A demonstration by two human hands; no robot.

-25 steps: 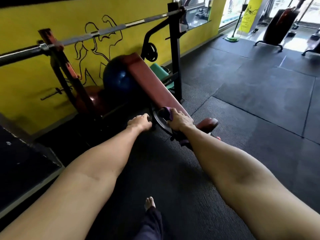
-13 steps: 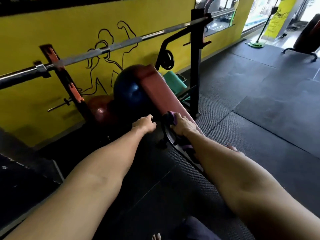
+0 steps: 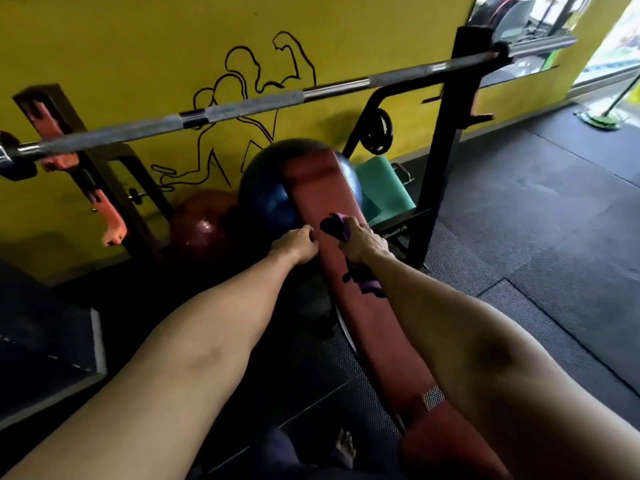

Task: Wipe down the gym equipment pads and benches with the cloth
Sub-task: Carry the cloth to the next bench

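The right hand [image 3: 363, 242] is gripping a purple cloth [image 3: 334, 225] and pressing it onto the red bench [image 3: 374, 323] beneath it. Just beside it, the left hand [image 3: 296, 242] is curling its fingers at the bench edge; whether it is gripping is unclear.

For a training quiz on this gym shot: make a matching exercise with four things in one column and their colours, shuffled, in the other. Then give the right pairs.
Things
1. cloth
2. bench pad
3. barbell
4. rolled mat

Colours
A. dark red
B. teal green
C. purple
D. silver grey

Pairs: 1-C, 2-A, 3-D, 4-B
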